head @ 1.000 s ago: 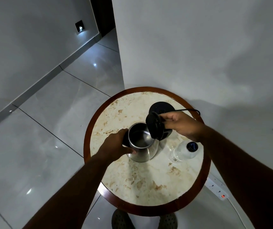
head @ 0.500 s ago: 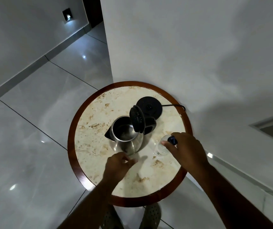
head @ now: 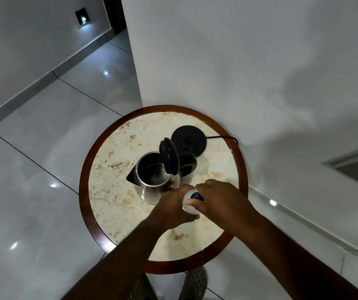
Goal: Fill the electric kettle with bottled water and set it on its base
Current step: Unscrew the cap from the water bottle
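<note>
Both hands grip the upright water bottle [head: 190, 202], left hand [head: 173, 207] around its body, right hand [head: 221, 200] on its cap, just right of the open kettle [head: 152, 178].

No text is legible; the bottle cap [head: 196, 195] perhaps bears a blurred emblem.

**Bottle mostly hidden behind two hands**

The clear plastic water bottle [head: 188, 205] shows only a pale shoulder and part of its dark blue cap [head: 196, 196]; the left hand [head: 173, 210] and right hand [head: 221, 199] cover the rest. The steel kettle [head: 152, 180] hides its own water level in shadow. Beside the kettle, the black cord [head: 223, 137] vanishes past the round marble table's wooden rim [head: 87, 169].
</note>
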`<state>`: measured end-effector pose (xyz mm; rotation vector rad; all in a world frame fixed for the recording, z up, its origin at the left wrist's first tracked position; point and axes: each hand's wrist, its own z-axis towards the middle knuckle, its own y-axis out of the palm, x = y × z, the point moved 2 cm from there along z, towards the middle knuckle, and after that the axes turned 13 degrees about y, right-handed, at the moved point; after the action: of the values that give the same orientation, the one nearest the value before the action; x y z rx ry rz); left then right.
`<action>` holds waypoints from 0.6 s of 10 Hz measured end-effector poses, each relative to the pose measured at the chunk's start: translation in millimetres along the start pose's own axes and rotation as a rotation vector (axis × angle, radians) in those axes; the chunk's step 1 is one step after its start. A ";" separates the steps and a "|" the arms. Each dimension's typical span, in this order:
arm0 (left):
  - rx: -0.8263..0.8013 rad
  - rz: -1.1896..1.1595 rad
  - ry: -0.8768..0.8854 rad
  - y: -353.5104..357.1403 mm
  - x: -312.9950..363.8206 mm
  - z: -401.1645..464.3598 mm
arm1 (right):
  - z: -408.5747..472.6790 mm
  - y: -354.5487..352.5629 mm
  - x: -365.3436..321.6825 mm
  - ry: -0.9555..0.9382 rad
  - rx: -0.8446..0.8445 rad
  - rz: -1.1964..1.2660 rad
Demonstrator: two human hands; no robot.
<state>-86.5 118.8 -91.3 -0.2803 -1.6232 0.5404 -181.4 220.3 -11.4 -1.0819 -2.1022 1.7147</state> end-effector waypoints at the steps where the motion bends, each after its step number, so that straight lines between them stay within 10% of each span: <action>1: -0.008 -0.017 -0.018 2.1 -3.2 0.2 | -6.0 1.8 -6.3 -0.054 0.055 -0.011; 6: 0.086 -0.178 -0.072 8.7 -1.5 -11.5 | -12.6 -18.8 -16.6 -0.455 -0.083 -0.163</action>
<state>-76.1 127.5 -96.4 -0.0518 -1.6712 0.4866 -169.7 218.0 14.0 -0.5495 -2.4612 1.9465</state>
